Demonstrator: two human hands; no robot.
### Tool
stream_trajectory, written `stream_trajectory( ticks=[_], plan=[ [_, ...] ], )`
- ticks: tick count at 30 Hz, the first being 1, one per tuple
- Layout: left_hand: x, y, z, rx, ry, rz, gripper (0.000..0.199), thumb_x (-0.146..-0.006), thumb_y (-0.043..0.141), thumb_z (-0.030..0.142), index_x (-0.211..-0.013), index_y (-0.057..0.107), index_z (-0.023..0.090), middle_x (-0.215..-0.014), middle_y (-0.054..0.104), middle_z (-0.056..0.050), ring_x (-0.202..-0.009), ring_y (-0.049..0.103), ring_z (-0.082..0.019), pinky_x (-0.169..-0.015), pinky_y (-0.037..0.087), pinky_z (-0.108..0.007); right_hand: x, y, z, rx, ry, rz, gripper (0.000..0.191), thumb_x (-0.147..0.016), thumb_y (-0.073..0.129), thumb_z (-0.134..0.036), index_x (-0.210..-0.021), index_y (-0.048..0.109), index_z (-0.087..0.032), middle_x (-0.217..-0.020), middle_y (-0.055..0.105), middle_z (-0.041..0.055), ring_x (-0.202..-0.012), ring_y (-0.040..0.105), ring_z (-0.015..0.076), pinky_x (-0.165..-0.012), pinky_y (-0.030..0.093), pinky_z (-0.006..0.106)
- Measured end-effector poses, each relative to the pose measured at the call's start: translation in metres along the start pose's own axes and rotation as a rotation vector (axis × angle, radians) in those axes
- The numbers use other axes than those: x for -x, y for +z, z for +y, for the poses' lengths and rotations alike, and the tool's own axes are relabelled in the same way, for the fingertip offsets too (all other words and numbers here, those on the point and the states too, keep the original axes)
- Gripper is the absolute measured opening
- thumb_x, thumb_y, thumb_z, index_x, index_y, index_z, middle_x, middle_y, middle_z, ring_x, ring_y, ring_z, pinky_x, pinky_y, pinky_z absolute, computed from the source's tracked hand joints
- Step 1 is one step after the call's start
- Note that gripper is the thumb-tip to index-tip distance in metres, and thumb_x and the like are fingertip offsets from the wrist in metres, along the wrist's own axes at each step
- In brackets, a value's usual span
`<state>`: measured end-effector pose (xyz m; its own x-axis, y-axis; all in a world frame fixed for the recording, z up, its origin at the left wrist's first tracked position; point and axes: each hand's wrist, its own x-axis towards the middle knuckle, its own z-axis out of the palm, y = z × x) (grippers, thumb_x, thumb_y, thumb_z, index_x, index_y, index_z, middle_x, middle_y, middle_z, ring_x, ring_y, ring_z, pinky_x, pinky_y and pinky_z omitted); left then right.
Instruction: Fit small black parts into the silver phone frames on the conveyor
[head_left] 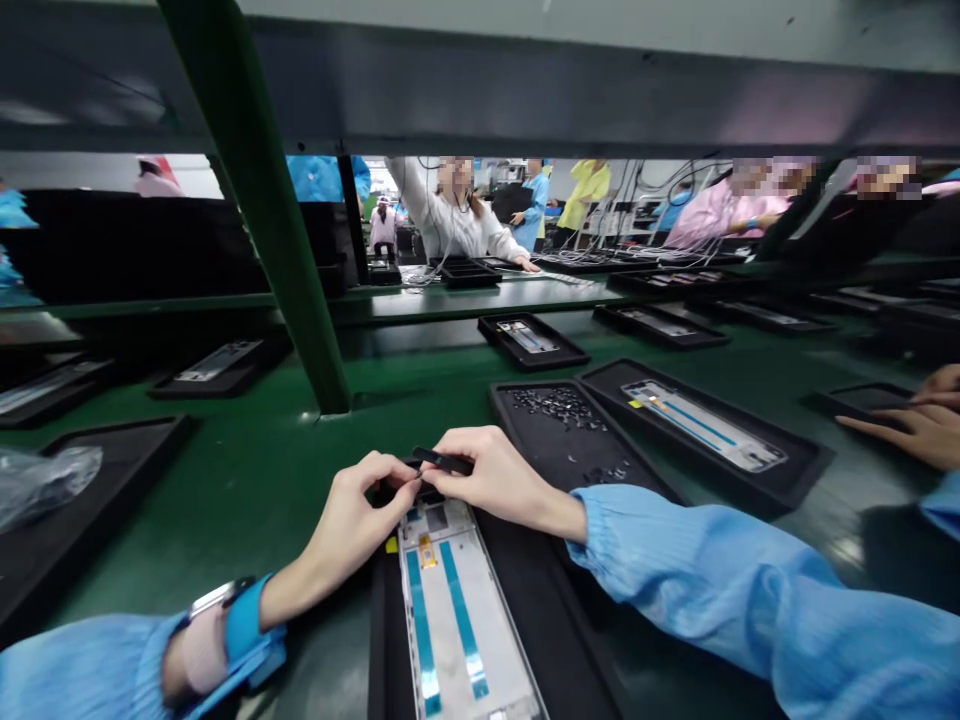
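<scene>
In the head view, both hands meet at the far end of a phone frame [461, 610], which lies in a black tray [540, 610] near the person, on the green belt [255, 470]. The left hand [352, 520] is bent, and its fingertips pinch at the top edge of the frame; what they grip is too small to see. The right hand [491, 480] grasps a thin black tool [444, 461] between thumb and fingers, its tip pointing left toward the same edge. Just right of this hand stands a second tray [555, 440] with many tiny dark parts [559, 405] scattered in it. Farther right another tray holds a similar frame [705, 425], and a co-worker's hand [911, 430] rests at the right border. I judge that the small piece can slip from the fingertips, because the grip is so fine, and fall among the trays. Also the tool tip can scratch the frame if the right hand presses too hard.
</scene>
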<state>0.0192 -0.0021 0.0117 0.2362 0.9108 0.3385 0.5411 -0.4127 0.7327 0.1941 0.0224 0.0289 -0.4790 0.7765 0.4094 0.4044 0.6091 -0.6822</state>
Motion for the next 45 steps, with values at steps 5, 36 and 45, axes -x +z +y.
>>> stream_trajectory(
  ticks=[5,36,45],
  plan=[
    [-0.001,0.002,-0.009,-0.036,0.013,-0.021,0.015,-0.078,0.053,0.026,-0.075,0.064,0.017,-0.073,0.063,-0.002,-0.071,0.057,-0.016,-0.065,0.044,-0.026,0.0,0.002,0.004,0.033,-0.008,-0.015,0.006,-0.072,0.06,-0.011,-0.067,0.065,-0.011,-0.06,0.056,-0.0014,-0.053,0.047,0.0067,-0.051,0.033,0.017],
    [0.019,-0.008,-0.024,-0.273,0.222,-0.126,0.023,-0.083,0.043,0.017,-0.093,0.064,0.018,-0.095,0.065,-0.006,-0.091,0.046,-0.022,-0.081,0.044,-0.036,0.003,0.023,0.019,0.162,-0.016,-0.115,0.002,-0.066,0.059,-0.011,-0.066,0.06,-0.013,-0.063,0.055,-0.001,-0.058,0.048,0.0092,-0.055,0.033,0.019],
    [0.019,-0.009,-0.025,-0.29,0.251,-0.15,0.024,-0.085,0.041,0.016,-0.096,0.062,0.017,-0.098,0.063,-0.006,-0.091,0.045,-0.021,-0.081,0.043,-0.036,0.002,0.023,0.017,0.215,-0.057,-0.197,0.007,-0.064,0.058,-0.01,-0.069,0.056,-0.015,-0.067,0.055,-0.0012,-0.06,0.046,0.0096,-0.056,0.033,0.02]
  ],
)
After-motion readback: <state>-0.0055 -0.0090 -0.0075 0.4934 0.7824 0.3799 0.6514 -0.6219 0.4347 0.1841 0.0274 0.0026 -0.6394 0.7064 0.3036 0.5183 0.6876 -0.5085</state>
